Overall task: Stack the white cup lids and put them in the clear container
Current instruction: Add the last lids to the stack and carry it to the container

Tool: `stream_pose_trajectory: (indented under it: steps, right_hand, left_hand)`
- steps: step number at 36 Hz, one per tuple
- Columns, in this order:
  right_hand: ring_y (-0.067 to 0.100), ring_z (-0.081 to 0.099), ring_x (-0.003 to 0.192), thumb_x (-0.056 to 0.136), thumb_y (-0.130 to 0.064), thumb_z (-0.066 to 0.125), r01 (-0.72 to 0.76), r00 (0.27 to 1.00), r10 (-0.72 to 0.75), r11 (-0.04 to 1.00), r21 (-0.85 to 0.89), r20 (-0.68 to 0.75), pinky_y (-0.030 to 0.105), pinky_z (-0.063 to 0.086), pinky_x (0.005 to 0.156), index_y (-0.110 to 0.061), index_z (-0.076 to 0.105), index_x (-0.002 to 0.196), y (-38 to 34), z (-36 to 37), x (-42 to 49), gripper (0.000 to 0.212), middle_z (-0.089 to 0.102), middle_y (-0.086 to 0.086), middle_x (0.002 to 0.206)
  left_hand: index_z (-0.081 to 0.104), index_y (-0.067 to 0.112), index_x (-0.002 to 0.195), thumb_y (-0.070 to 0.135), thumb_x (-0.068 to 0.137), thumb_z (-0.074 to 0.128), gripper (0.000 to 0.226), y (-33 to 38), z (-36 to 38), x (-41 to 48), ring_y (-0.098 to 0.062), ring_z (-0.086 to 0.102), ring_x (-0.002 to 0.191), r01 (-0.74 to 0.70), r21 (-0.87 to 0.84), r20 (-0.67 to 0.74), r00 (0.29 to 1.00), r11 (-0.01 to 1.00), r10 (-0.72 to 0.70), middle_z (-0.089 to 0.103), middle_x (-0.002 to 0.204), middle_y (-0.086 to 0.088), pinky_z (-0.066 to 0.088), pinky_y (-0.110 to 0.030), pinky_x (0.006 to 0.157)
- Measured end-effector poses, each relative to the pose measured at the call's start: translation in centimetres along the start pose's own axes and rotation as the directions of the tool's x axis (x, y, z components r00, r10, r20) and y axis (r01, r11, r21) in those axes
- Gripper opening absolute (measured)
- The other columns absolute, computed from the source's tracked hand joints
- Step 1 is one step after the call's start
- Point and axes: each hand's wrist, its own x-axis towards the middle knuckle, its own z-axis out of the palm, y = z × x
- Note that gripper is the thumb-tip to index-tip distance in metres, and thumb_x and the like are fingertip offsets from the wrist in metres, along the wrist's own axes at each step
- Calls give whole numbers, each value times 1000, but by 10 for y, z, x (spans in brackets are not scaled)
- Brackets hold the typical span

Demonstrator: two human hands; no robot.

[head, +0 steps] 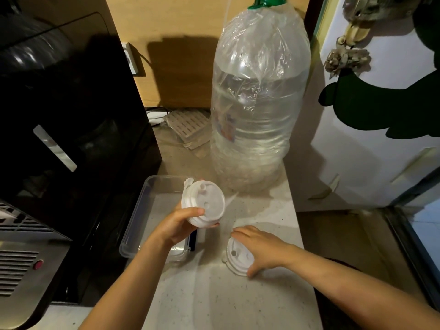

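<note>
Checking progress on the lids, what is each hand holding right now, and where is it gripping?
The left hand grips the stack of white cup lids by its lower edge. The right hand spans the single lid on the counter.

There is only one camera. It sits on the person's head and looks forward and down at the counter [238, 301]. It is close: both bare arms reach in from the bottom edge of the picture, and the left hand [177, 226] and right hand [259, 248] are low in the middle. The lens is wide, so straight things bend near the sides. The far edge of the counter meets a wooden wall [181, 32] at the top. With no second view, nothing is shared.
</note>
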Motion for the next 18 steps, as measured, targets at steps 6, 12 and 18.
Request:
stream_pose_trajectory:
  steps: [6,12,18]
  right_hand:
    - [18,32,124,60,-36,77,-15,1000,15,1000,17,-21,31,38,94,-24,22,135,0,3,2,93,32,-2,141]
    - [18,32,125,61,-36,76,-20,998,22,999,50,-56,31,39,94,-24,24,134,2,-2,2,90,32,-2,140]
    - [17,31,126,62,-40,75,-45,989,60,993,113,-136,30,36,96,-24,26,133,7,-24,2,88,33,-2,141]
  left_hand:
    - [40,13,125,34,38,89,102,0,-1,0,-28,56,103,10,13,-11,1000,1000,-10,52,112,-14,59,-40,75]
    - [36,12,131,20,51,76,90,-1,-5,4,-29,57,104,-6,3,5,1000,1000,6,49,116,-17,59,-42,76]
    - [37,12,130,34,40,89,106,0,-4,6,-27,56,104,-5,20,-2,1000,1000,5,51,113,-13,59,-41,77]
